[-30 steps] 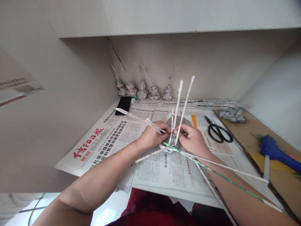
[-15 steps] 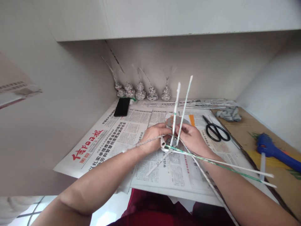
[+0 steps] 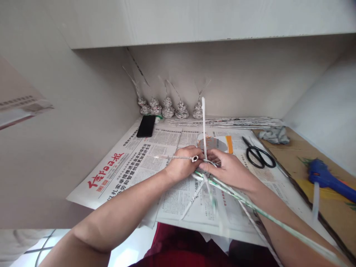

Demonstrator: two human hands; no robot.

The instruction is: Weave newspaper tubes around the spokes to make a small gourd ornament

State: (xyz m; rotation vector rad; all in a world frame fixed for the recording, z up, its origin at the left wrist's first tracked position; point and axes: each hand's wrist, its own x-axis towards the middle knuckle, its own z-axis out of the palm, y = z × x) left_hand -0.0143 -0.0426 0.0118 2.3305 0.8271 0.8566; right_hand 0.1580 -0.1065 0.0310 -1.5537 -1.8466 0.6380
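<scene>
Between my hands is a small weaving of rolled newspaper tubes (image 3: 205, 171), its base mostly hidden by my fingers. My left hand (image 3: 182, 163) is closed around its left side, beside a tube with a hollow open end (image 3: 195, 158). My right hand (image 3: 229, 168) pinches the weaving from the right, thumb and fingers at its rim. One white paper tube (image 3: 204, 126) stands straight up from the middle. A green-and-white tube (image 3: 250, 204) stretches over my right forearm. Other tube ends point down toward me, one of them blurred by motion.
Newspaper sheets (image 3: 130, 163) cover the table. Scissors (image 3: 260, 155), a grey cloth (image 3: 274, 135) and a blue glue gun (image 3: 322, 173) lie to the right. A black phone (image 3: 146, 126), several woven gourd shapes (image 3: 168, 108) and a row of paper tubes (image 3: 228, 122) are at the back.
One of the two upright tubes has come down toward me and is blurred. My right hand has turned over the weaving's rim, and the green-and-white tube has swung lower.
</scene>
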